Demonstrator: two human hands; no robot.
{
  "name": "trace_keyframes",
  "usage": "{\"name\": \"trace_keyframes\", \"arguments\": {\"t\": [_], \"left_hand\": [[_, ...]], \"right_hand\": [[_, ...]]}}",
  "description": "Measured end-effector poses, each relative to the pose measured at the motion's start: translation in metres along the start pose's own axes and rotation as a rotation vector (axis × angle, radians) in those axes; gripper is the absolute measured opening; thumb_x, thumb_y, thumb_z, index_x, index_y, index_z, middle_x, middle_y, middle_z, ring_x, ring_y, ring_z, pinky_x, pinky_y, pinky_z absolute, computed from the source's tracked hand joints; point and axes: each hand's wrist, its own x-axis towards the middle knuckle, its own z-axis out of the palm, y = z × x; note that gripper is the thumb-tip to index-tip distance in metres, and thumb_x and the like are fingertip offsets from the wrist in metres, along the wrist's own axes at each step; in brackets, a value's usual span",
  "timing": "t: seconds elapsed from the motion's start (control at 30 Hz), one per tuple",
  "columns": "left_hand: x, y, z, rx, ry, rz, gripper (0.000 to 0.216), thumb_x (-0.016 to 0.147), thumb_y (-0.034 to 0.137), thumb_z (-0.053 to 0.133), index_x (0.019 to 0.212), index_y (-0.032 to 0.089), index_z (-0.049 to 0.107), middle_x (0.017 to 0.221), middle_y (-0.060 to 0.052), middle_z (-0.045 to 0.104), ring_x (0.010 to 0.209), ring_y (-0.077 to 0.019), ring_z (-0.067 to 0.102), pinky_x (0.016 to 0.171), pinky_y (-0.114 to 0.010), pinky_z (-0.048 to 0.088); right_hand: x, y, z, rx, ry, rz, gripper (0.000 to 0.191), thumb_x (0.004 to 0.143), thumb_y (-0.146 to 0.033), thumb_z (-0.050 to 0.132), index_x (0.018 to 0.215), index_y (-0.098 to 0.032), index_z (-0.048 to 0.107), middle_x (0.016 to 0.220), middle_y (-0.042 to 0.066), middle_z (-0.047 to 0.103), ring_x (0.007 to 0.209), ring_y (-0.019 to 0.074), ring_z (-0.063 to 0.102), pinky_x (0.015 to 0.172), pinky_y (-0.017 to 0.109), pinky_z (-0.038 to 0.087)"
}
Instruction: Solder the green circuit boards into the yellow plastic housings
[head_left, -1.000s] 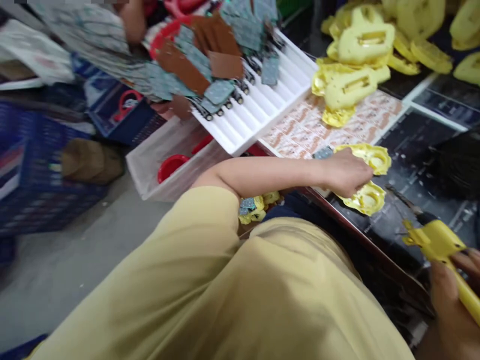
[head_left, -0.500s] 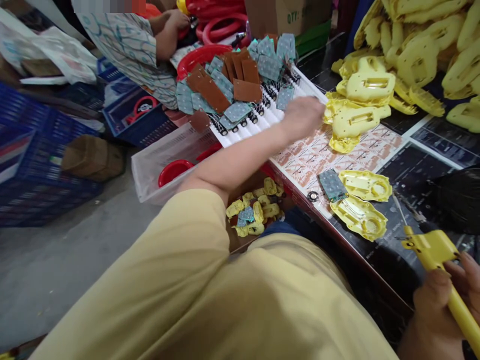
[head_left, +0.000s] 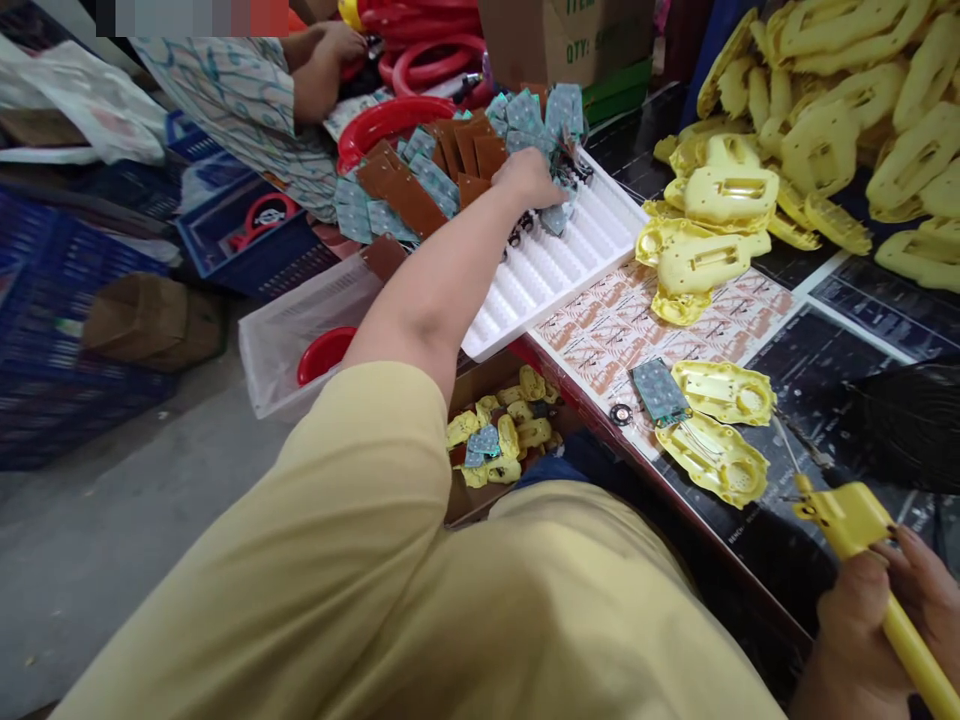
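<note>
My left hand reaches over the white ribbed tray, among grey-blue circuit boards. One finger points at a circuit board at the hand's edge; the other fingers are mostly hidden. In my right hand, at the lower right, is a yellow soldering gun, its thin tip pointing up and left. Beyond that tip lie two open yellow shell halves, wires running into the nearer one. Beside them rest a loose circuit board and a small round speaker.
Yellow shells are heaped at the back right. Brown boards lie among the circuit boards. Below the table edge, a cardboard box holds yellow parts. A clear bin stands left. Another person's hands are at the back left.
My left hand has moved left from beside the yellow shells to the boards on the tray, uncovering more of the tray. The right hand keeps holding the soldering gun.
</note>
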Motion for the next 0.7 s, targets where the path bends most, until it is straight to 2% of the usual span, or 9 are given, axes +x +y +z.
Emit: {"name": "trace_keyframes", "arguments": {"t": [0.07,0.13,0.23,0.33,0.43,0.5,0.53,0.6,0.7], "left_hand": [[0.003,-0.003,-0.005,-0.162,-0.019,-0.026,0.021,0.094,0.028,0.091,0.089,0.019,0.072,0.099,-0.007,0.077,0.124,-0.0298,0.066,0.109,-0.048,0.054],[0.003,-0.007,-0.007,-0.266,-0.023,-0.036,0.033,0.101,0.031,0.087,0.082,0.02,0.063,0.081,-0.001,0.067,0.111,-0.0216,0.063,0.094,-0.043,0.054],[-0.003,-0.013,-0.009,-0.444,-0.064,0.008,0.057,0.103,0.047,0.086,0.07,0.02,0.047,0.067,0.003,0.05,0.098,-0.015,0.058,0.078,-0.035,0.044],[-0.024,-0.017,-0.005,-0.611,-0.115,0.109,0.058,0.099,0.05,0.089,0.071,0.018,0.05,0.064,0.004,0.043,0.079,-0.0074,0.051,0.073,-0.031,0.035],[-0.066,-0.015,0.014,-0.738,-0.199,0.277,0.056,0.082,0.059,0.102,0.08,0.021,0.06,0.068,0.004,0.057,0.068,-0.0081,0.053,0.064,-0.03,0.04],[-0.104,-0.006,0.035,-0.811,-0.34,0.413,0.066,0.069,0.069,0.105,0.082,0.021,0.062,0.071,0.002,0.062,0.066,-0.011,0.059,0.06,-0.029,0.042],[-0.126,-0.001,0.046,-0.838,-0.429,0.472,0.07,0.065,0.074,0.105,0.082,0.02,0.062,0.071,0.002,0.063,0.065,-0.0112,0.059,0.059,-0.028,0.042],[-0.169,0.01,0.068,-0.882,-0.598,0.563,0.075,0.062,0.08,0.103,0.079,0.02,0.06,0.07,0.003,0.063,0.063,-0.0094,0.058,0.059,-0.025,0.044],[-0.225,0.023,0.096,-0.955,-0.782,0.603,0.076,0.067,0.084,0.098,0.077,0.019,0.059,0.07,0.004,0.061,0.061,-0.0073,0.054,0.058,-0.022,0.044]], "right_hand": [[0.001,0.003,0.004,0.001,0.002,0.01,0.047,0.086,-0.069,0.081,0.124,-0.042,0.087,0.075,0.012,0.08,0.047,0.0369,0.071,0.033,0.045,0.053],[0.003,0.008,0.013,0.012,0.055,0.015,0.047,0.083,-0.07,0.081,0.121,-0.044,0.088,0.069,0.011,0.078,0.041,0.0366,0.067,0.028,0.043,0.046],[0.008,0.014,0.028,0.066,0.239,-0.069,0.052,0.076,-0.079,0.079,0.116,-0.047,0.088,0.055,0.009,0.068,0.027,0.0335,0.052,0.024,0.04,0.03],[0.015,0.006,0.031,0.102,0.313,-0.131,0.066,0.076,-0.091,0.071,0.118,-0.043,0.088,0.055,0.012,0.067,0.026,0.0352,0.05,0.023,0.042,0.03],[0.025,-0.023,0.025,0.148,0.12,-0.028,0.069,0.085,-0.091,0.066,0.124,-0.038,0.087,0.06,0.012,0.071,0.037,0.0392,0.063,0.028,0.045,0.044],[0.035,-0.047,0.022,0.227,-0.163,0.077,0.051,0.09,-0.076,0.078,0.121,-0.037,0.086,0.059,0.006,0.072,0.041,0.0347,0.068,0.035,0.041,0.055],[0.042,-0.058,0.023,0.269,-0.236,0.091,0.037,0.095,-0.067,0.078,0.112,-0.036,0.086,0.058,0.003,0.071,0.04,0.0305,0.067,0.037,0.037,0.056],[0.055,-0.076,0.029,0.23,-0.226,0.016,0.023,0.101,-0.053,0.078,0.092,-0.031,0.082,0.064,0.001,0.075,0.046,0.0244,0.071,0.046,0.03,0.059],[0.069,-0.09,0.041,0.335,-0.321,-0.023,0.02,0.098,-0.044,0.086,0.103,-0.028,0.075,0.097,0.007,0.086,0.083,0.0256,0.085,0.074,0.033,0.069]]}}
